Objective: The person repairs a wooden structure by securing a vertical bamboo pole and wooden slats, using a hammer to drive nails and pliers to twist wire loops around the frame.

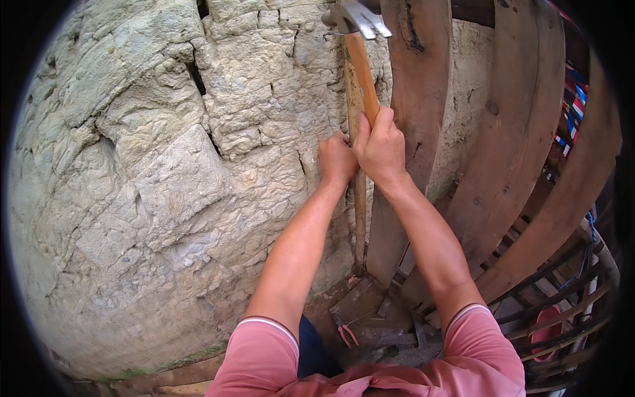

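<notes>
My right hand (384, 149) grips the wooden handle of a claw hammer (364, 79). Its steel head is at the top of the view, the claw turned to the right. Just left of it, my left hand (338, 159) is closed at an upright wooden pole (359, 213), which looks like bamboo; its fingertips are hidden. The pole stands between a rough, cracked earthen wall (258, 119) and a wide upright plank (421, 74). A short piece of wire (340, 34) shows near the hammer head.
More planks (521, 99) stand to the right, with gaps between them. Pliers with pink handles (346, 333) lie on the ground among wood scraps (397, 340). At the lower right, a pink basin (545, 330) sits behind a slatted pole fence (570, 302).
</notes>
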The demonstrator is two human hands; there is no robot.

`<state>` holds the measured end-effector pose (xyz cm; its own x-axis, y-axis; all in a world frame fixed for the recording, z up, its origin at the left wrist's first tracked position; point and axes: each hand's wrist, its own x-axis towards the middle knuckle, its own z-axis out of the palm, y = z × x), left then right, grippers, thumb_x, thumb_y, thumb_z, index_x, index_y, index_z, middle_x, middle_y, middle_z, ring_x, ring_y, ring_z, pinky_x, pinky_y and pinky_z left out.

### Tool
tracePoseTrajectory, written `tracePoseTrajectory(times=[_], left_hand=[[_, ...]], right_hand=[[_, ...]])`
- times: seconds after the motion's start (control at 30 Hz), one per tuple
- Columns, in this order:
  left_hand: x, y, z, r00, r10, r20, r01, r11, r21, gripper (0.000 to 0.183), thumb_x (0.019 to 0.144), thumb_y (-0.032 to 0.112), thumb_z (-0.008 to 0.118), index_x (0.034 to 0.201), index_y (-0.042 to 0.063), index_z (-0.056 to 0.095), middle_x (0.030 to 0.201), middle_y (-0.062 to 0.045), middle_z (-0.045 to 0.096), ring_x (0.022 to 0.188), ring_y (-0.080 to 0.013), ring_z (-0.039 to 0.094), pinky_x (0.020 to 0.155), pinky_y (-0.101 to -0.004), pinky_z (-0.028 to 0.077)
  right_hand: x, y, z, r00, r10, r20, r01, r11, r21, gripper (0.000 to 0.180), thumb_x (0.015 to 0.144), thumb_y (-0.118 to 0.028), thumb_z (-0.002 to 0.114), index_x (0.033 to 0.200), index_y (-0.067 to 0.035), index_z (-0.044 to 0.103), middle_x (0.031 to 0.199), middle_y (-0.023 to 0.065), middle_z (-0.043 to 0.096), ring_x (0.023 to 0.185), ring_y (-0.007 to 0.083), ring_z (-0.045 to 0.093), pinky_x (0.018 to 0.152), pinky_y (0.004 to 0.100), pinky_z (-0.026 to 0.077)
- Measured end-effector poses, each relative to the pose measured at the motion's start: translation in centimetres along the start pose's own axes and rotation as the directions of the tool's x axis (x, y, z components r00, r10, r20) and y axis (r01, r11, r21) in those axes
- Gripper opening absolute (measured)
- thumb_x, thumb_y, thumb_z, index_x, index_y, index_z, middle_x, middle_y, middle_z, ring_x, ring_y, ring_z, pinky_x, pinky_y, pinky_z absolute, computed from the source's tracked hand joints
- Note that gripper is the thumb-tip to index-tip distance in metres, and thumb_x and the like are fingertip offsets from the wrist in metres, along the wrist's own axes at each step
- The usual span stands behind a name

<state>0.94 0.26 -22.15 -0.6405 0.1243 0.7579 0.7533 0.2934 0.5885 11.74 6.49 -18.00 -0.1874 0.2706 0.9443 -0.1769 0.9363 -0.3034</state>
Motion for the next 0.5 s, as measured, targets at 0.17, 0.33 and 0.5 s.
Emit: tracePoseTrajectory(times=[0.17,0.33,0.5], left_hand=[[-0.8,1.5,-1.1,1.000,-0.002,0.029,0.001,0.999,0.053,0.042,0.086,0.034,0.077,0.072,-0.004,0.068,0.070,-0.029,0.067,0.069,-0.0465,0.070,0.063,-0.0517,0.055],[0.1,0.4,0.2,0.995,0.093,-0.028,-0.092,0.994,0.054,0.047,0.094,0.037,0.069,0.075,-0.006,0.069,0.072,-0.028,0.067,0.072,-0.0422,0.073,0.064,-0.0484,0.053],[-0.4,0.5,-1.3,0.999,0.007,0.043,-0.012,0.993,0.116,0.029,0.086,0.024,0.075,0.075,-0.003,0.071,0.070,-0.027,0.069,0.068,-0.0432,0.071,0.063,-0.0521,0.056]], right_hand=[[-2.2,-1.0,-1.8,0.865,0.142,-0.481,0.056,0.926,0.373,0.032,0.096,-0.003,0.069,0.117,0.010,0.049,0.075,0.0157,0.063,0.058,0.0326,0.067,0.055,0.0390,0.054],[-0.1,0.6,2.7,0.997,0.066,0.050,-0.067,0.998,0.021,0.025,0.096,-0.005,0.067,0.107,0.007,0.048,0.074,0.0227,0.064,0.062,0.0437,0.068,0.057,0.0476,0.056],[-2.2,-0.5,0.5,0.984,0.018,-0.179,0.038,0.952,0.303,0.036,0.096,-0.008,0.069,0.117,0.012,0.048,0.075,0.0241,0.065,0.065,0.0455,0.068,0.058,0.0495,0.056]])
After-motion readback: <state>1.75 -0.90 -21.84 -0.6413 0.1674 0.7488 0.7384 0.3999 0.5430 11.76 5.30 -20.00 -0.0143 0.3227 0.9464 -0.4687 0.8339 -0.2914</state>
